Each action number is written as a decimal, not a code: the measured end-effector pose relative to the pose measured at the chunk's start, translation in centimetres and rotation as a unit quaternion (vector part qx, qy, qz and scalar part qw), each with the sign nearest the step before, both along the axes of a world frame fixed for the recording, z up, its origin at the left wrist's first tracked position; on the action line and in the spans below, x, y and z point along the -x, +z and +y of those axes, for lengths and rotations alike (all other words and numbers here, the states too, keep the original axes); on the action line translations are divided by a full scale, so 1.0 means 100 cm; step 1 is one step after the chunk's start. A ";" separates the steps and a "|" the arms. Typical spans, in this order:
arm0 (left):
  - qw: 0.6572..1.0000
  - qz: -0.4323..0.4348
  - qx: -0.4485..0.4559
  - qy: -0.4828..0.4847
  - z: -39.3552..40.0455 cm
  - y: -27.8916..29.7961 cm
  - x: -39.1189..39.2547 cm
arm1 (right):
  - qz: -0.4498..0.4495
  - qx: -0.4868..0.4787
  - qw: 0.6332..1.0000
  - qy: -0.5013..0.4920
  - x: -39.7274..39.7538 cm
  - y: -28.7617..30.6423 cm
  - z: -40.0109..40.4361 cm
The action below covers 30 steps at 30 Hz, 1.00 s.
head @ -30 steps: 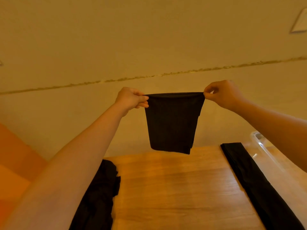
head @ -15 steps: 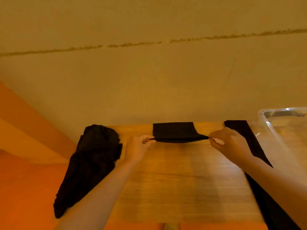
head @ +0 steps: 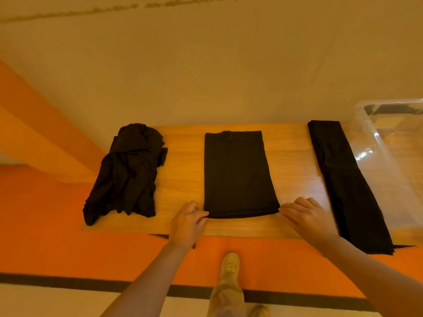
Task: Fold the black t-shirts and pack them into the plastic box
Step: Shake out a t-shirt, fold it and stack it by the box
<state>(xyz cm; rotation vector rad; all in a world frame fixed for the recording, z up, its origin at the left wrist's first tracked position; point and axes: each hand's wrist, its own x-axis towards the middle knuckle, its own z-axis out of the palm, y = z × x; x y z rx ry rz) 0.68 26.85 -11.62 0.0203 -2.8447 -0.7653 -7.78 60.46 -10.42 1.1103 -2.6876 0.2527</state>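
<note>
Wooden table [head: 183,177] w/ light grain, set against the wall. Three black garments lie directly on it. Left: a crumpled pile [head: 128,172] (loose folds, its lower corner at the table's left edge). Centre: a folded t-shirt [head: 238,175], flat, neat rectangle, near edge close to the table's front. Right: a long folded strip [head: 343,179], running front to back & overhanging the front edge. Clear plastic box [head: 389,161] stands at the far right, just beside the strip.

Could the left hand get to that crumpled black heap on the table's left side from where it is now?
Probably yes. The left hand sits at the flat shirt's near corner, and only bare table lies between it and the heap.
</note>
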 end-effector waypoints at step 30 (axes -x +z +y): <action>0.977 -0.127 0.169 0.002 0.058 -0.033 0.050 | -0.167 -0.040 0.975 -0.138 0.007 -0.041 -0.100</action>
